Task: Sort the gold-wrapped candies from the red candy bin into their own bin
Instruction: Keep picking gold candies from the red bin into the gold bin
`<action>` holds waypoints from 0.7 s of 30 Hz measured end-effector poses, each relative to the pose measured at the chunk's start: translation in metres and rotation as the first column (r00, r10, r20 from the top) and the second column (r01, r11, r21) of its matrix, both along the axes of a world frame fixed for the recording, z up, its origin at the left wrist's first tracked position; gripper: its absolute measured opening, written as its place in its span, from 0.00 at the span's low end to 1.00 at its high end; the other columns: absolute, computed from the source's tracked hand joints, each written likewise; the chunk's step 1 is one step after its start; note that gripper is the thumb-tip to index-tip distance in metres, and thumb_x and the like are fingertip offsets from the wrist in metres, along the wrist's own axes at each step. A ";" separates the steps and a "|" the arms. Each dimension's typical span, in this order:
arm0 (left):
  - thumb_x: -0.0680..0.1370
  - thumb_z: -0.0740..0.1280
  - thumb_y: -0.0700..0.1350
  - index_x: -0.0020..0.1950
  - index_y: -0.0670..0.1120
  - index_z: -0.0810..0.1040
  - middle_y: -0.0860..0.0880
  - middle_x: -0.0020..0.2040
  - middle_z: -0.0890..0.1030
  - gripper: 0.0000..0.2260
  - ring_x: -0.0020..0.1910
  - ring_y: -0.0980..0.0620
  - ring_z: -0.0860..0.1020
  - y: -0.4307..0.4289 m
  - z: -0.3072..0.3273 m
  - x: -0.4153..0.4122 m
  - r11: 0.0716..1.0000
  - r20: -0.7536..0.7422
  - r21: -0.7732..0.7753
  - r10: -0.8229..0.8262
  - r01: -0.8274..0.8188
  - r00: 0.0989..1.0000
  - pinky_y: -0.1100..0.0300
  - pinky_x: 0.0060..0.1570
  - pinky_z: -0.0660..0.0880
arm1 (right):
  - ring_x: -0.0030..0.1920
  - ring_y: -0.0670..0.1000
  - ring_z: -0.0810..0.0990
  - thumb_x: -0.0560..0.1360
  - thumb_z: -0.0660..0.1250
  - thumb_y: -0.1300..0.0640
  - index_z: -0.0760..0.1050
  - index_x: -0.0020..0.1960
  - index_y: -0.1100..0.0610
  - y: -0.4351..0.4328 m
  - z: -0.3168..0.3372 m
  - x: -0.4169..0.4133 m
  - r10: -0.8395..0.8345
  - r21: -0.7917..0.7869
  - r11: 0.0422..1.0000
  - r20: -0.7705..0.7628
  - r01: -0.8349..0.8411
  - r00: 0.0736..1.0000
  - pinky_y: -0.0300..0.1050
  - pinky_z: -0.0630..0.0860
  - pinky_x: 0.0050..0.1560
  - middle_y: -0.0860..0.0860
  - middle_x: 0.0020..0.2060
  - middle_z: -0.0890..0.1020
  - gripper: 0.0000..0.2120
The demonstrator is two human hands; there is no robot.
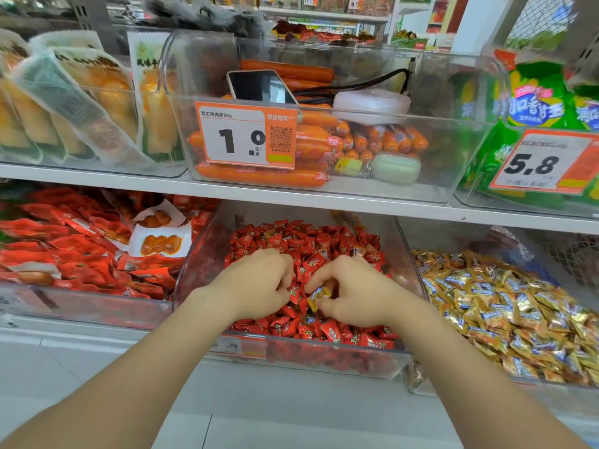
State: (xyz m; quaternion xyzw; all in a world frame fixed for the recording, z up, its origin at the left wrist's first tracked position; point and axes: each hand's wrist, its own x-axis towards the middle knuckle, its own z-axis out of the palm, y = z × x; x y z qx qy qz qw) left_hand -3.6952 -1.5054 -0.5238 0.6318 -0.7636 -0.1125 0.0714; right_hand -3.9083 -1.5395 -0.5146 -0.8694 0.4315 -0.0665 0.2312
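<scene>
We have both hands down in the red candy bin [202, 254], the middle bin on the lower shelf [81, 348], just behind its front wall. Our right hand [355, 294] pinches a gold-wrapped candy [319, 294] between thumb and curled fingers, right on top of the red candies [301, 241]. Our left hand [256, 283] lies just beside it with its fingers curled down into the red wrappers. We cannot tell whether it grips one. Against the bin's right wall stands the gold candy bin [453, 241], heaped with gold candies [505, 306]. On the upper shelf [324, 202], straight above our hands, a clear bin of orange sausages [259, 176] carries a price tag [246, 136], and a phone [259, 87] lies on the sausages.
</scene>
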 end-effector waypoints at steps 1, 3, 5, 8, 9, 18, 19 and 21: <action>0.79 0.69 0.50 0.51 0.55 0.79 0.55 0.50 0.74 0.02 0.51 0.51 0.77 -0.003 -0.003 -0.002 0.999 -0.036 -0.007 -0.036 0.035 0.999 0.50 0.53 0.77 | 0.35 0.43 0.81 0.75 0.71 0.57 0.86 0.54 0.46 0.000 0.004 -0.004 -0.028 0.006 1.000 0.038 0.028 0.999 0.33 0.74 0.43 0.48 0.37 0.86 0.11; 0.82 0.67 0.53 0.60 0.54 0.80 0.53 0.53 0.73 0.08 0.54 0.50 0.76 -0.007 -0.011 -0.006 0.997 -0.055 0.019 -0.070 0.071 0.996 0.49 0.58 0.76 | 0.36 0.45 0.82 0.78 0.69 0.57 0.85 0.55 0.48 0.001 0.012 -0.014 -0.094 0.033 0.995 0.110 0.091 0.990 0.33 0.73 0.41 0.50 0.38 0.86 0.09; 0.81 0.70 0.57 0.63 0.52 0.80 0.52 0.55 0.73 0.14 0.55 0.48 0.77 -0.010 -0.017 -0.011 0.996 -0.010 0.052 -0.075 0.075 0.997 0.48 0.59 0.77 | 0.33 0.43 0.79 0.82 0.68 0.56 0.82 0.58 0.49 0.004 0.015 -0.021 -0.145 0.102 0.986 0.164 0.129 0.976 0.35 0.74 0.37 0.49 0.41 0.84 0.08; 0.76 0.76 0.54 0.59 0.51 0.81 0.51 0.56 0.73 0.15 0.55 0.48 0.78 -0.012 -0.019 -0.016 0.996 0.087 0.062 -0.073 0.068 0.994 0.49 0.55 0.78 | 0.31 0.45 0.72 0.85 0.61 0.54 0.79 0.56 0.51 0.010 0.017 -0.025 -0.226 0.206 0.961 0.194 0.185 0.955 0.43 0.71 0.35 0.47 0.35 0.76 0.07; 0.76 0.76 0.52 0.56 0.51 0.81 0.52 0.55 0.72 0.12 0.54 0.47 0.78 -0.011 -0.019 -0.017 0.997 0.106 0.045 -0.063 0.058 0.992 0.49 0.53 0.79 | 0.32 0.46 0.71 0.86 0.58 0.53 0.77 0.54 0.54 0.012 0.019 -0.024 -0.252 0.210 0.955 0.193 0.212 0.948 0.45 0.70 0.36 0.46 0.33 0.74 0.10; 0.73 0.73 0.44 0.41 0.56 0.72 0.58 0.43 0.75 0.11 0.46 0.51 0.77 -0.013 -0.013 -0.017 0.999 -0.003 0.032 -0.027 0.027 1.000 0.55 0.41 0.74 | 0.29 0.45 0.76 0.86 0.59 0.56 0.77 0.53 0.55 0.009 0.014 -0.017 -0.321 0.152 0.946 0.337 0.285 0.885 0.40 0.72 0.28 0.49 0.41 0.85 0.09; 0.73 0.72 0.42 0.43 0.56 0.73 0.58 0.44 0.76 0.10 0.47 0.50 0.78 -0.013 -0.012 -0.015 0.999 -0.012 0.045 -0.025 0.025 1.000 0.54 0.42 0.76 | 0.31 0.45 0.77 0.85 0.57 0.63 0.78 0.54 0.55 0.007 0.013 -0.014 -0.340 0.167 0.940 0.367 0.298 0.866 0.40 0.73 0.28 0.49 0.43 0.86 0.11; 0.73 0.69 0.41 0.50 0.57 0.78 0.57 0.48 0.77 0.11 0.49 0.50 0.79 -0.010 -0.010 -0.012 0.997 0.006 0.070 -0.029 0.028 1.000 0.51 0.46 0.79 | 0.30 0.45 0.77 0.82 0.54 0.70 0.81 0.51 0.54 0.004 0.011 -0.013 -0.359 0.156 0.933 0.369 0.324 0.857 0.39 0.71 0.26 0.51 0.43 0.86 0.19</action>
